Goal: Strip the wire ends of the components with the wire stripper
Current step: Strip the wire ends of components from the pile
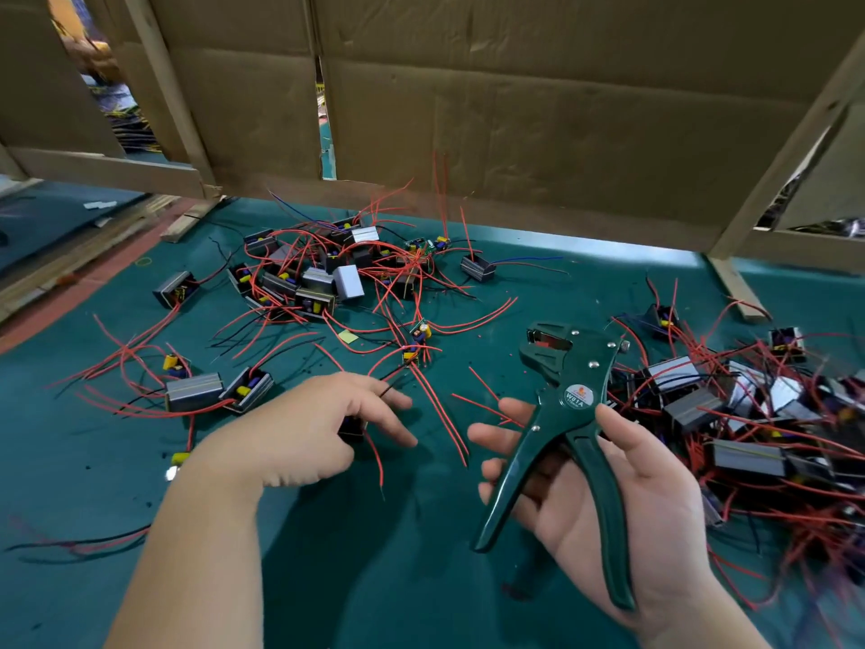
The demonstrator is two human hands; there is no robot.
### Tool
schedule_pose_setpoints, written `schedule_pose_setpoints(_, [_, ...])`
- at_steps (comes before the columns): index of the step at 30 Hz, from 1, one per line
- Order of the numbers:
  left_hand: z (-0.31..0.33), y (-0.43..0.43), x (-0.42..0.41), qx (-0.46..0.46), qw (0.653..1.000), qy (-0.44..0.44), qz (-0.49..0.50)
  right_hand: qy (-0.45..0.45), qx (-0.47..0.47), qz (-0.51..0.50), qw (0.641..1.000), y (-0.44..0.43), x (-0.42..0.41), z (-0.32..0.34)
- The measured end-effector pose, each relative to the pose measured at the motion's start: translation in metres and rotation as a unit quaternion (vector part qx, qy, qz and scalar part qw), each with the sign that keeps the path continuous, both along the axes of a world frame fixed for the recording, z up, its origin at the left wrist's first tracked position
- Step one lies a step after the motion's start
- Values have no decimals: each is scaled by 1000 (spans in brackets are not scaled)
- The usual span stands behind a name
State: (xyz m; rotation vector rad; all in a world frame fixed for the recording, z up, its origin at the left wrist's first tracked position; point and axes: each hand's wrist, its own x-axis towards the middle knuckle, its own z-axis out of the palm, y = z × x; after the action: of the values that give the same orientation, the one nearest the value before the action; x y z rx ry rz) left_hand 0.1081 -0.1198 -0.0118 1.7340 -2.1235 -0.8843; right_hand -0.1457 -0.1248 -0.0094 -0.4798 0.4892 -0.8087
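Nearest the camera, the right hand (622, 498) lies palm-up with the wire stripper (568, 414) across it. The thumb hooks over the rear handle just below the pivot, and the fingers are spread loosely behind the front handle. The handles stand wide apart and the jaws at the top are unoccupied, so the tool appears to be released and ready for the next wire, not in mid-squeeze. The head is tilted up and to the left, towards the other hand.

The left hand (309, 428) is palm-down just above the green mat (421, 578), holding a small dark component (351, 427) beneath the palm. The grip itself is mostly hidden. A red lead trails down from it and a black lead rises between the fingers, probably being sorted for presentation to the jaws.

Further out, a dense pile of components (730, 414) with red leads lies to the right, close behind the tool. A looser central heap (323, 278) lies beyond, well apart from both hands. Whether either batch is stripped cannot be determined.

A cardboard partition (538, 110) closes off the rear of the bench.
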Motion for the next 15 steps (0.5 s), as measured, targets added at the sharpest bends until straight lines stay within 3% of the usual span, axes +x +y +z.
schedule_pose_setpoints(7, [-15,-10,-5,-136,977,53,154,16,-1,9,1000,-3,1,-3])
schedule_pose_setpoints(15, [-14,-13,-22,-221,928,210,214,13,-8,2,1000,-3,-1,-6])
